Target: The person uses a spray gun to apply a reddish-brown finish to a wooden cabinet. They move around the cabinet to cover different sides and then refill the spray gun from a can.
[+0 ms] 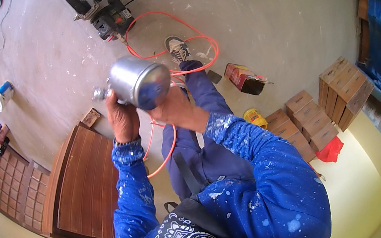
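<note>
A spray gun with a shiny round metal cup [127, 75] is held up in front of me between both hands. Its small metal nozzle end [99, 94] points left. My left hand [122, 118] closes on the gun below the cup, thumb upward. On the other side, my right hand [177, 108] grips it too, partly blurred and with its fingers mostly behind the cup. An orange air hose [174, 141] hangs near my right hand; its joint with the gun is hidden. White paint spots cover both blue sleeves.
The hose loops across the floor to an air compressor [100, 3]. An open rectangular tin [245, 79], a yellow tub [255, 118] and stacked wooden drawers [308, 121] are at right. Brown wood panels [91, 183] and a white bucket [2, 96] are at left.
</note>
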Demonstrator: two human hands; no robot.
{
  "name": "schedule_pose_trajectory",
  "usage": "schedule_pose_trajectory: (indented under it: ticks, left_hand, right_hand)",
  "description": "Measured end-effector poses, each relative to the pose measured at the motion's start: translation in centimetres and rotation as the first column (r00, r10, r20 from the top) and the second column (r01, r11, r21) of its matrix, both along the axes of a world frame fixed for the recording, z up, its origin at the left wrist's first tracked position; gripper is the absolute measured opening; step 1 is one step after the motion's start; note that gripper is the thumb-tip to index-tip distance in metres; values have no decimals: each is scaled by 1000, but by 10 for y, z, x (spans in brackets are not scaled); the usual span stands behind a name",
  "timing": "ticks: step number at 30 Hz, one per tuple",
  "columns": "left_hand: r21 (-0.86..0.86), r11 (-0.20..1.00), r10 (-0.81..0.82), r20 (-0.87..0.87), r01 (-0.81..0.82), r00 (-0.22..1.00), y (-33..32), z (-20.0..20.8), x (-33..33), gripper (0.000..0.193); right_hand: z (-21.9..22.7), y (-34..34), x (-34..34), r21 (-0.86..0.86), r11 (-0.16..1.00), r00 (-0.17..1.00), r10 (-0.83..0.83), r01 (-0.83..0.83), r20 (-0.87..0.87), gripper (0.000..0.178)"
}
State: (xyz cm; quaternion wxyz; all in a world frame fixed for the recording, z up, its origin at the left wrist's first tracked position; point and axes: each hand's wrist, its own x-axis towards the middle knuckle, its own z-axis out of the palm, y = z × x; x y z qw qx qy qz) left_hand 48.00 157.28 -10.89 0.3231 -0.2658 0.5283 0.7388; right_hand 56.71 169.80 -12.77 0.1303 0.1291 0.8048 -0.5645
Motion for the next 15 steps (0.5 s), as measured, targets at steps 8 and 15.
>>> schedule_pose_trajectory:
  ticks: [8,15]
  left_hand:
    - [-370,667,-719,-91,647,689,-26,-44,-2,71]
    - [-574,-447,-674,720,686,164,-115,-19,147,86]
  right_hand:
    - [-132,88,-78,228,916,935,-350,330,53,33]
    - [-309,143,-192,364,884,886,-394,293,243,40]
